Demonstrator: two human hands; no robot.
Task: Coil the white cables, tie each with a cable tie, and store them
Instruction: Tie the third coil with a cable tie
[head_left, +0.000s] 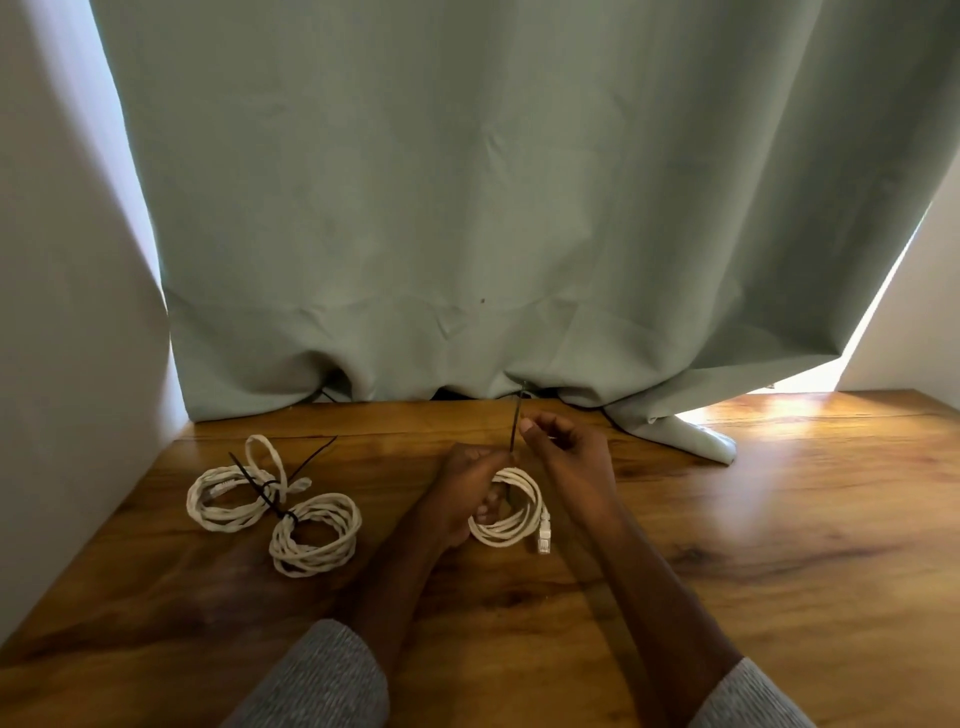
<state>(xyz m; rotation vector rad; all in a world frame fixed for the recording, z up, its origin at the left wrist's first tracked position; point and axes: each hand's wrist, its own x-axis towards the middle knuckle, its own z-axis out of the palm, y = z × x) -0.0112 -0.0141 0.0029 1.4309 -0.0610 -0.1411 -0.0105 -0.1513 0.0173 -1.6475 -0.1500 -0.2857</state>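
White cable coil (511, 512), one item, network type with a clear plug (543, 538) hanging at its near right side; lies on the wooden surface (727, 545) in front of the curtain hem, at centre. Judged light, soft and springy: loops would likely loosen if released, so the bundle is best gripped across all its turns at one point, not by the plug, which looks the only brittle part. Left hand (462, 499) is closed around the left side of the coil, fingers curled through its middle, holding the turns together. Right hand (563, 457) pinches the thin dark cable tie (516, 421), which stands upright from the top of the coil; whether the tie has passed its lock cannot be told. Tie judged stiff, thin and somewhat slippery, best pulled by the free tail near the coil. Two further white coils (223, 501) (317, 535), left of the held coil, lie touching, each with a dark tie (260, 488) round it and long tails uncut. Surface: varnished wood, smooth, glossy, likely to let a coil slide. Room: grey-green curtain (493, 208) behind the coil, pale walls on either side, daylight at the right gap. No storage container in view.
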